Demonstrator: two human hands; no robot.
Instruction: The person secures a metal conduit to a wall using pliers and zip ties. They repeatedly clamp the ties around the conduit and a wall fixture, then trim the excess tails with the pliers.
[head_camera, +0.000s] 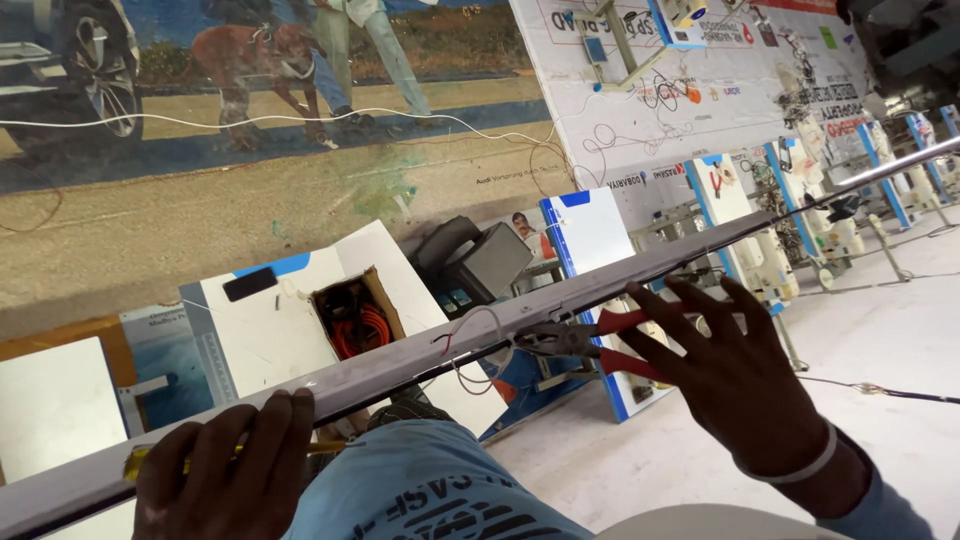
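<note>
A long metal strip (400, 365) is gripped by the left hand (225, 470). Red-handled pliers (585, 340) are clasped in the right hand (735, 385). Orange cable (358, 328) is held in an open cardboard box (385, 292).

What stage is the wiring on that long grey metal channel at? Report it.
Done: thin wires already stick out of the long grey metal channel.
In hand: right hand works red-handled pliers at them; left hand steadies the channel.
Left: wire ends hang loose.

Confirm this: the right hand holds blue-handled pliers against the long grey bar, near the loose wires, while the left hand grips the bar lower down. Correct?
Not quite. In the head view the pliers in the right hand have red handles, not blue. The rest holds: they meet the long grey bar by the loose wires, and the left hand grips it lower down.
</note>
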